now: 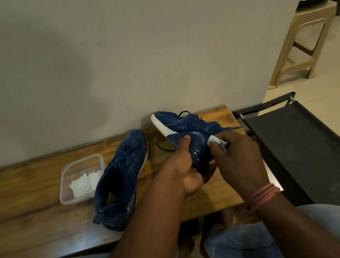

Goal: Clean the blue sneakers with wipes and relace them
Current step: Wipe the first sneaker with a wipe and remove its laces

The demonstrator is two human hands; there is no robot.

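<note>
The left hand (188,168) grips one blue sneaker (189,130) around its heel, thumb on the glossy heel cup, holding it lifted and tilted with the white-edged sole turned away to the left and the toe pointing off toward the wall. The right hand (236,153) pinches a white wipe (215,140) and presses it against the heel, just across from the left thumb, so both hands are clamped on their things and close together around the shoe. This looks like the cleaning step, working the heel area. The second sneaker (121,177) lies on the counter (18,199) just left of the left hand, its laces seemingly in place, and beyond it, farther left, sits a clear tub (68,170) with more folded wipes (83,183). The next move probably calls for turning the held shoe in the left hand to bring the knit side or the sole edge under the wipe, keeping a firm grip so it does not slip.
</note>
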